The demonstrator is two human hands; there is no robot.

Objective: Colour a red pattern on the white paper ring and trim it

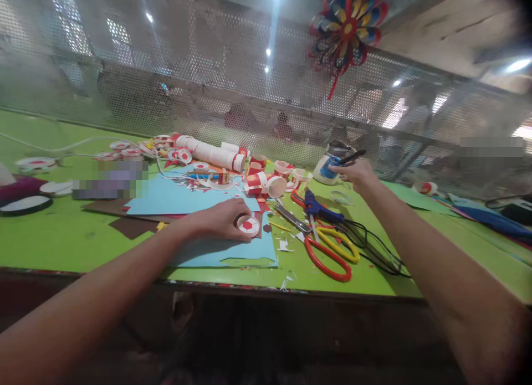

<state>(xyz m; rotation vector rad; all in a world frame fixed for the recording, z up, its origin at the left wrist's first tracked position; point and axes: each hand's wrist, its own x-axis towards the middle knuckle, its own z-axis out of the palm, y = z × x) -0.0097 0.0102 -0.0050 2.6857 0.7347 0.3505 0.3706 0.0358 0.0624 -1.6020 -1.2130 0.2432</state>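
My left hand [228, 219] rests over light blue paper, its fingers closed around a small white paper disc [248, 226] with red patches like a football. Stretched out to the far right, my right hand [354, 172] grips a slim dark stick-like tool [353, 157]. This tool is beside a jar [328, 166] with a blue label and dark top; I cannot tell whether its tip is inside. Scissors [320, 246] with red and yellow handles lie between my arms, next to a blue glue gun [319, 206].
Red-and-white paper rings [266, 183] and a long paper roll [210, 152] lie at the back. More football discs [120, 147] are at the left. Paper scraps [284, 245] and a black cable [374, 252] lie on the green table [75, 246]. A perforated metal screen [187, 75] stands behind.
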